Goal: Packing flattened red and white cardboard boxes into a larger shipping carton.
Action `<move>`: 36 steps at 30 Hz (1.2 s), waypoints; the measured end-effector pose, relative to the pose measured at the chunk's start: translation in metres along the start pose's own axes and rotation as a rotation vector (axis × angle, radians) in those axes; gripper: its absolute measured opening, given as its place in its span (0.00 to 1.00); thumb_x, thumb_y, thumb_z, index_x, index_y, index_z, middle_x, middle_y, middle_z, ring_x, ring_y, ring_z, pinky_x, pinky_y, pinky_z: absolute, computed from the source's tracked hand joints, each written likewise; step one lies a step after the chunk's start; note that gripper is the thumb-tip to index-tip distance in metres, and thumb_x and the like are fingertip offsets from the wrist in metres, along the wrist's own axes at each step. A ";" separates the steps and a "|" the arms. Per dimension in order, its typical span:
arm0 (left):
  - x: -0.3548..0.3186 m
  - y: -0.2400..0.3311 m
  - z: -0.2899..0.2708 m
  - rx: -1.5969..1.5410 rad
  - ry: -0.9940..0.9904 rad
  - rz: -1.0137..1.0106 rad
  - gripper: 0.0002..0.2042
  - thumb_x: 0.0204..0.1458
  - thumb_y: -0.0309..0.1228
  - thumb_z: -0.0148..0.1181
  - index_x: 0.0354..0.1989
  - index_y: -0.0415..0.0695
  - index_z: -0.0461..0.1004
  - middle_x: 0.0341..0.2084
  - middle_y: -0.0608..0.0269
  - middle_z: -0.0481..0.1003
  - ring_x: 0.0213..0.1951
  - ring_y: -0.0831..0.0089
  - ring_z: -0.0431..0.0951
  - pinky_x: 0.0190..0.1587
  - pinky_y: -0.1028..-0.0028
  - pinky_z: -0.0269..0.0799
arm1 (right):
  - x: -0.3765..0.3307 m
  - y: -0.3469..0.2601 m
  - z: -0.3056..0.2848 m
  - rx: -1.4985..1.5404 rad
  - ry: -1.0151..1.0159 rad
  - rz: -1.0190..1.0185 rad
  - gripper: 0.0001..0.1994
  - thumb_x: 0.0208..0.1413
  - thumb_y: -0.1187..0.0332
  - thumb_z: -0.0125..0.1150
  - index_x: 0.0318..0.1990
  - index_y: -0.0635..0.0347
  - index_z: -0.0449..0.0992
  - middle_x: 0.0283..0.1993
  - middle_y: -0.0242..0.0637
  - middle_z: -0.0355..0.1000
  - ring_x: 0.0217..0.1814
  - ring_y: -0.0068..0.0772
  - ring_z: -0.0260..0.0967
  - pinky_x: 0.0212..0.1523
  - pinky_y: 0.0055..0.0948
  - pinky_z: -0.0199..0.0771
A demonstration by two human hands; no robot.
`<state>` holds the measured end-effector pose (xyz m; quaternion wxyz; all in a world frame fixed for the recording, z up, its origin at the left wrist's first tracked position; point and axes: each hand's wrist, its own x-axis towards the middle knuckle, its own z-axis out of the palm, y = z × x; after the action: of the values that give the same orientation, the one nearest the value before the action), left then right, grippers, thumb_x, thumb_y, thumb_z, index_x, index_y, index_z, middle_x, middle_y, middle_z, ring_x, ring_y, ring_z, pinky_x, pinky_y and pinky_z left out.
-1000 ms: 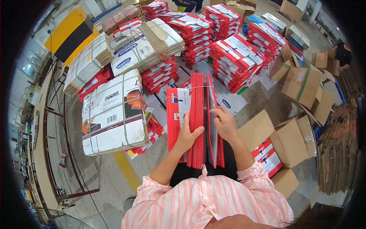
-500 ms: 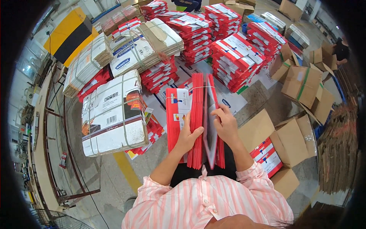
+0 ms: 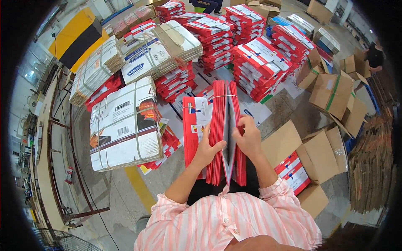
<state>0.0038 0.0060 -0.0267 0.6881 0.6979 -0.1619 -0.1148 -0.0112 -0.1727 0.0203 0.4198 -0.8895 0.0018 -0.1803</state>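
Note:
A tied bundle of flat red cartons (image 3: 217, 125) stands on edge on my lap, bound by a thin string near its top. My left hand (image 3: 206, 148) clasps the left part of the bundle, thumb over the edges. My right hand (image 3: 248, 138) has its fingers pushed between the sheets, spreading a gap that shows a grey inner face. Both forearms come out of pink striped sleeves.
A strapped white bundle of flat cardboard (image 3: 124, 123) lies at my left, more bundles (image 3: 161, 52) behind it. Stacks of red and white cartons (image 3: 261, 69) fill the floor ahead. Open brown boxes (image 3: 322, 146) sit at the right, one holding red packs (image 3: 293, 171).
My right hand has slid down and deeper between the sheets, widening the gap. My left hand stays clasped on the left part of the bundle.

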 end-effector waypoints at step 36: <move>0.002 -0.003 -0.002 -0.092 -0.006 -0.079 0.47 0.46 0.32 0.70 0.69 0.36 0.43 0.63 0.53 0.57 0.63 0.68 0.58 0.65 0.68 0.54 | 0.007 -0.007 0.003 0.030 0.139 -0.072 0.05 0.45 0.72 0.61 0.29 0.60 0.71 0.60 0.56 0.62 0.47 0.49 0.72 0.41 0.38 0.73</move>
<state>0.0066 0.0073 -0.0294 0.7140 0.6709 -0.1308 -0.1514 -0.0049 -0.1667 0.0262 0.4251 -0.8680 -0.0041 -0.2565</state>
